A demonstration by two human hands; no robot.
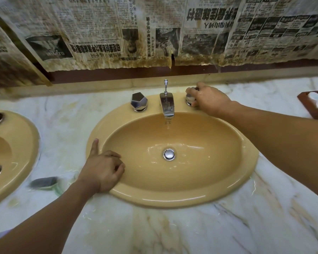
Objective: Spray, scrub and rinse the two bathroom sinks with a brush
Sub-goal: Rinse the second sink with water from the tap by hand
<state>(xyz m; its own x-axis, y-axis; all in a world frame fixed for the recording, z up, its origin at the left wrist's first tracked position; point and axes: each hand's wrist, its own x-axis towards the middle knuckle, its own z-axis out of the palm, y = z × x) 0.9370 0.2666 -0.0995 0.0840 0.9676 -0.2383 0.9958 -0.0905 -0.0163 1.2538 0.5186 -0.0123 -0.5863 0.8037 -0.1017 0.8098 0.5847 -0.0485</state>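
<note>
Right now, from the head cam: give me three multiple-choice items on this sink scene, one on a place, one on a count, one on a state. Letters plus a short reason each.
1. Where does the brush lie?
A. in the basin
B. on the counter between the two sinks
C. in the left hand

2. How many faceted knobs show uncovered on the middle sink?
A. one
B. two
C. none

3. What is the spout doing?
A. dry
B. running a thin stream
C. capped

Answers:
1 B: the brush rests on the marble, left of the left hand, which lies on the sink rim.
2 A: only the left knob shows bare; the right hand has its grip around the right knob.
3 B: water falls from the spout into the basin.
</note>
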